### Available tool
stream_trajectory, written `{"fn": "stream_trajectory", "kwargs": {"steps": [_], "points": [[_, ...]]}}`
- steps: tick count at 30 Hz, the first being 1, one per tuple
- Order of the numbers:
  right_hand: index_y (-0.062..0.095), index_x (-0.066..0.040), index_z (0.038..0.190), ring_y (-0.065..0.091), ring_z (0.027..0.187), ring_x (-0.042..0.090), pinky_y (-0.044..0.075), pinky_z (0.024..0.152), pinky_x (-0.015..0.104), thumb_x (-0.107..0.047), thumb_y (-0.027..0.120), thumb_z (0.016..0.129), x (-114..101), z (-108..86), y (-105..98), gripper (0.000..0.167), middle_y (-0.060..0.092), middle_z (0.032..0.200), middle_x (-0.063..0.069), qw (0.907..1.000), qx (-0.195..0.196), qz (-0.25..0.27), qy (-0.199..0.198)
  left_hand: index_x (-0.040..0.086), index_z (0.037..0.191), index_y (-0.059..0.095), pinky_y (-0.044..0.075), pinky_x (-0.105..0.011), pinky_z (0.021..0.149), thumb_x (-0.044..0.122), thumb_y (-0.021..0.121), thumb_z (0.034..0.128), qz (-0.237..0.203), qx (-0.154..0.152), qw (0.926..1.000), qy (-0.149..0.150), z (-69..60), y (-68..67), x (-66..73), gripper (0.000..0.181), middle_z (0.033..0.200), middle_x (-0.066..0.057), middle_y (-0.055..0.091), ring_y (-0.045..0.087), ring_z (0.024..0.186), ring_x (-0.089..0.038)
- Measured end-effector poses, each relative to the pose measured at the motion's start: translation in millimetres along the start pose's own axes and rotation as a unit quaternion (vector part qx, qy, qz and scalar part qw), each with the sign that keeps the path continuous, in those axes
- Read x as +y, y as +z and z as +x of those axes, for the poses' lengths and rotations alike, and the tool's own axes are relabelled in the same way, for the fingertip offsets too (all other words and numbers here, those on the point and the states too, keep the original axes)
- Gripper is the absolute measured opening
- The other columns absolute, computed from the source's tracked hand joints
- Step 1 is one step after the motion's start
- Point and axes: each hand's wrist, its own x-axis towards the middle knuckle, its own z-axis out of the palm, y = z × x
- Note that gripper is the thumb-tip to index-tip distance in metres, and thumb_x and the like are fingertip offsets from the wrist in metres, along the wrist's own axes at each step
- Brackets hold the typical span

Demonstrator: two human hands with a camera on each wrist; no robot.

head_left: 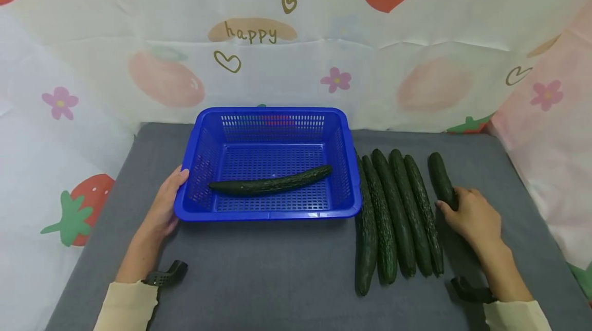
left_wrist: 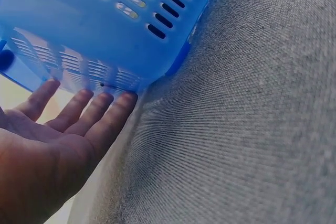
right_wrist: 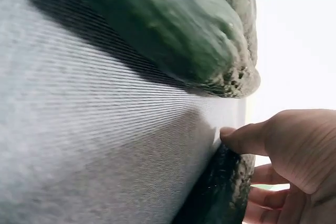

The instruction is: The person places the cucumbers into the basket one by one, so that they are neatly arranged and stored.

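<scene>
Cream sleeves (head_left: 127, 306) lie nearest, at eight and four o'clock. The left hand (head_left: 167, 201) grips the blue basket (head_left: 265, 216) by its rim; the right hand (head_left: 476, 220) has fingers curled round a cucumber (head_left: 440, 172) at three o'clock; holding mid-length should balance better.

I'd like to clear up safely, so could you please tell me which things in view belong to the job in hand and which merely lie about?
Likely in use:
blue basket, held by the left grip
cucumber in the basket
another cucumber in the right grip
five cucumbers in a row beside the basket

Seemingly just surroundings:
grey cloth underneath
printed backdrop
black wrist pieces
</scene>
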Motion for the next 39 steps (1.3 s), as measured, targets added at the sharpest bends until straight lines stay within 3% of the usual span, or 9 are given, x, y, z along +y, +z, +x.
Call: {"fn": "stream_trajectory", "kwargs": {"steps": [3, 9, 14, 18, 22, 30, 39], "points": [[0.053, 0.013, 0.142, 0.059, 0.114, 0.061, 0.051, 0.079, 0.071, -0.034, 0.067, 0.103, 0, 2.8, -1, 0.063, 0.054, 0.137, 0.044, 1.0, 0.003, -0.001, 0.003, 0.011, 0.16, 0.031, 0.06, -0.025, 0.093, 0.037, 0.036, 0.1159, -0.002, 0.001, 1.0, 0.0, 0.1, -0.1, 0.3, 0.051, 0.133, 0.004, 0.065, 0.069, 0.115, -0.008], [0.055, 0.009, 0.142, 0.066, 0.1, 0.057, 0.052, 0.062, 0.06, -0.033, 0.066, 0.102, 4, 4.4, -8, 0.06, 0.061, 0.133, 0.04, 0.9999, -0.006, 0.007, 0.006, 0.009, 0.161, 0.029, 0.062, -0.027, 0.09, 0.037, 0.037, 0.1158, -0.012, 0.003, 0.9999, -0.003, 4.7, 3.6, 0.9, 0.054, 0.132, 0.003, 0.066, 0.07, 0.113, -0.008], [0.053, 0.009, 0.145, 0.065, 0.101, 0.058, 0.051, 0.063, 0.058, -0.031, 0.065, 0.103, 8, -1.4, -16, 0.059, 0.059, 0.137, 0.04, 0.9995, -0.022, 0.018, 0.015, 0.008, 0.167, 0.021, 0.06, -0.026, 0.095, 0.042, 0.037, 0.1152, 0.005, 0.005, 0.9999, -0.013, 11.3, 7.9, 0.5, 0.064, 0.141, 0.002, 0.059, 0.066, 0.12, -0.009], [0.052, 0.01, 0.145, 0.067, 0.095, 0.054, 0.051, 0.059, 0.053, -0.032, 0.065, 0.105, 4, -7.2, -21, 0.059, 0.059, 0.138, 0.039, 0.9994, -0.007, 0.034, 0.007, 0.009, 0.169, 0.016, 0.058, -0.024, 0.098, 0.045, 0.036, 0.115, 0.027, 0.008, 0.9995, -0.017, 12.6, 9.0, 1.1, 0.068, 0.147, -0.001, 0.051, 0.062, 0.126, -0.008], [0.054, 0.009, 0.144, 0.069, 0.084, 0.047, 0.048, 0.053, 0.046, -0.033, 0.065, 0.106, -5, -11.3, -25, 0.058, 0.062, 0.134, 0.038, 0.9984, 0.033, 0.046, -0.008, 0.008, 0.168, 0.017, 0.058, -0.025, 0.097, 0.044, 0.036, 0.115, 0.026, 0.011, 0.9995, -0.016, 10.0, 7.3, 2.2, 0.067, 0.145, 0.001, 0.054, 0.064, 0.124, -0.009], [0.057, 0.003, 0.145, 0.068, 0.1, 0.052, 0.05, 0.064, 0.06, -0.031, 0.069, 0.103, -34, -19.7, -34, 0.055, 0.067, 0.128, 0.037, 0.9912, 0.089, 0.084, -0.05, 0.005, 0.165, 0.022, 0.06, -0.025, 0.094, 0.04, 0.035, 0.116, 0.015, 0.004, 0.9999, -0.004, 1.6, 1.1, 0.3, 0.062, 0.137, 0.003, 0.061, 0.066, 0.118, -0.008], [0.06, -0.003, 0.145, 0.069, 0.102, 0.053, 0.052, 0.067, 0.063, -0.027, 0.072, 0.102, -61, -22.0, -48, 0.051, 0.069, 0.128, 0.033, 0.9804, 0.114, 0.111, -0.116, 0.006, 0.165, 0.023, 0.06, -0.025, 0.094, 0.04, 0.035, 0.116, 0.012, 0.006, 0.9999, 0.003, 1.2, -0.8, -3.9, 0.06, 0.138, 0.003, 0.061, 0.067, 0.117, -0.007]]}}
